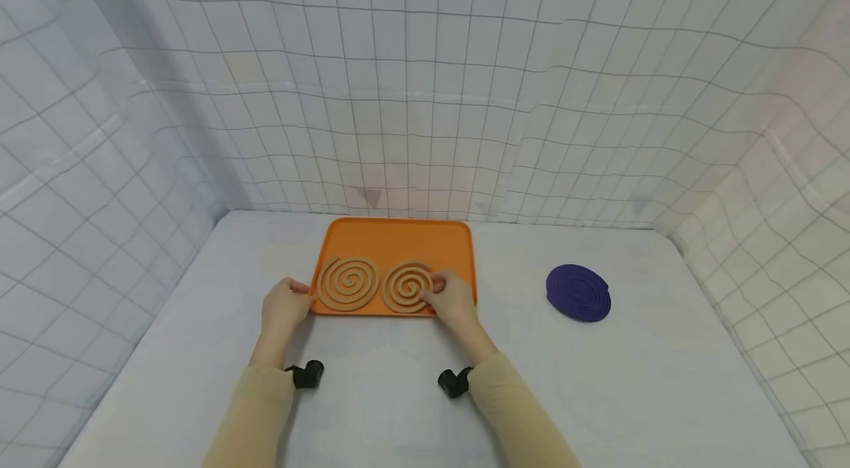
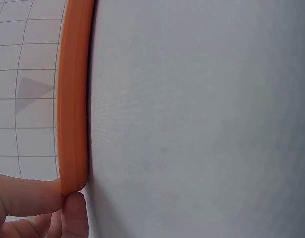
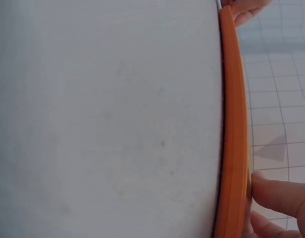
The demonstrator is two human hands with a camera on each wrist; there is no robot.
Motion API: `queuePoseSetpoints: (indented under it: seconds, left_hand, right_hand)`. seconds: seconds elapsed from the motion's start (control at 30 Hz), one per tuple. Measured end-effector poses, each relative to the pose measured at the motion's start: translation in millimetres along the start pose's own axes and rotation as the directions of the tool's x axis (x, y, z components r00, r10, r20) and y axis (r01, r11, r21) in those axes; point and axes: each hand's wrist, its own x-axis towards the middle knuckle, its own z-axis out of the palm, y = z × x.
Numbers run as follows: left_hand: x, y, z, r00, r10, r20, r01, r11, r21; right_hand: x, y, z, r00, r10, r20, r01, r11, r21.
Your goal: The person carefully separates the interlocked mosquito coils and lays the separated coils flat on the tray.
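An orange tray (image 1: 398, 235) lies on the white table with two flat tan spiral coils on it, a left coil (image 1: 348, 283) and a right coil (image 1: 406, 286). My left hand (image 1: 285, 302) pinches the tray's near left corner between thumb and fingers, as the left wrist view shows up close. At the right edge of the right coil, my right hand (image 1: 454, 302) has thumb and fingers curled around its rim. In the right wrist view the thumb (image 3: 278, 191) touches a tan edge just above the tray wall.
To the right of the tray, a dark purple spiral disc (image 1: 578, 293) lies flat on the table (image 1: 637, 372). White grid-patterned sheeting (image 1: 425, 121) encloses the back and both sides. Black wrist cameras sit on both wrists.
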Motion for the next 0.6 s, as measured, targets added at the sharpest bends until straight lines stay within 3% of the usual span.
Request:
queuePoseSetpoints:
  seconds: [0.17,0.37,0.6]
  left_hand:
    - [0.5,-0.9,2.0,1.000,0.002,-0.005,-0.002,1.000,0.002]
    - [0.9,-2.4,3.9,1.000,0.003,0.000,-0.003,1.000,-0.020]
    - [-1.5,-2.8,0.2,1.000,0.008,0.026,-0.008,1.000,-0.030]
  right_hand:
    - [-0.4,0.1,-2.2,1.000,-0.030,0.000,0.030,0.998,-0.048]
    - [-3.6,3.1,-8.7,0.998,-0.053,0.027,0.054,0.998,-0.031]
    - [-8.7,12.0,-40.9,0.997,-0.041,0.063,0.033,0.993,0.111]
